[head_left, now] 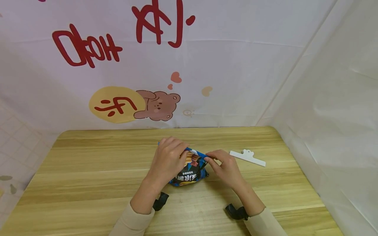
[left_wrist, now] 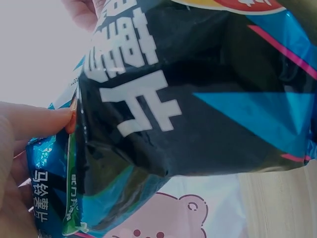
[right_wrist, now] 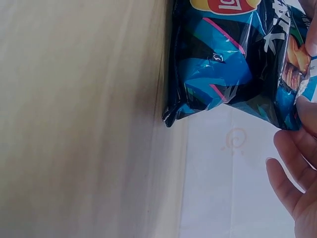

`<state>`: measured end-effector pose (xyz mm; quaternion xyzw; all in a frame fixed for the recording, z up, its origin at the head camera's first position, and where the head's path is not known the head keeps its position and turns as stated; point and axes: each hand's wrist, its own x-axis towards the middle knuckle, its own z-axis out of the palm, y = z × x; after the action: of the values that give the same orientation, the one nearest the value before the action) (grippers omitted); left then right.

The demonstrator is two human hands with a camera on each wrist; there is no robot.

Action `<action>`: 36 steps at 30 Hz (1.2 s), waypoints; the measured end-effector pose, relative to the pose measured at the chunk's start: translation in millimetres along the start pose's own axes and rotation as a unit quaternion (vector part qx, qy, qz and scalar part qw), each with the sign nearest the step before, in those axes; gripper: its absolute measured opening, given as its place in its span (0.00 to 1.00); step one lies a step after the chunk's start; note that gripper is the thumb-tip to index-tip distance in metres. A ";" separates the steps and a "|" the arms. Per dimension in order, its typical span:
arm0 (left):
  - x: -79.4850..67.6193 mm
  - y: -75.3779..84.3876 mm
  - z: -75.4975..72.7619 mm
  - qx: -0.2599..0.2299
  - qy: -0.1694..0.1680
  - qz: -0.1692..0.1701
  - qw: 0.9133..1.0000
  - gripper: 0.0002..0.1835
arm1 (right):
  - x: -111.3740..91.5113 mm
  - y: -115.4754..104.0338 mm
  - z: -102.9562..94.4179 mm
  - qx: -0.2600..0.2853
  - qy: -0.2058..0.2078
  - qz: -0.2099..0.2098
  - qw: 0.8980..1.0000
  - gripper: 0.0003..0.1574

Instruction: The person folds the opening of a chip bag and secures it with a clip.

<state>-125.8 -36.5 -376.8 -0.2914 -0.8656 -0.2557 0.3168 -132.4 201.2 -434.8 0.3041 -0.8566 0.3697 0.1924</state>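
A blue and black bag of potato chips (head_left: 189,172) stands on the wooden table between both hands, its top edge folded over. My left hand (head_left: 169,157) grips the folded top at its left part; in the left wrist view the thumb (left_wrist: 42,121) presses on the fold. At the right corner of that fold, my right hand (head_left: 225,165) pinches the edge between thumb and fingers. The right wrist view shows the chip bag (right_wrist: 223,59) with its lower corner near the tabletop. To the right of the right hand lies a white clip (head_left: 248,157) with a long straight bar.
The wooden table (head_left: 88,170) ends at a white curtain (head_left: 236,82) printed with red characters and a bear (head_left: 160,106). More white cloth (head_left: 330,131) hangs along the right side. Black wrist mounts (head_left: 236,211) sit beneath the forearms.
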 end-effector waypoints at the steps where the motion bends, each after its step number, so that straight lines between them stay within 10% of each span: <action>1: 0.1 -0.2 0.0 0.003 0.002 0.001 1.000 0.07 | 0.2 -0.3 -0.1 0.000 0.000 -0.001 1.000 0.09; 36: -0.3 -9.7 -0.2 -0.001 -0.005 -0.002 1.000 0.03 | -0.8 -0.3 -3.2 -0.032 0.006 -0.015 0.999 0.06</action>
<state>-132.0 -43.5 -379.4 -0.2913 -0.8675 -0.2556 0.3118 -131.3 203.7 -433.0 0.3083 -0.8621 0.3408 0.2133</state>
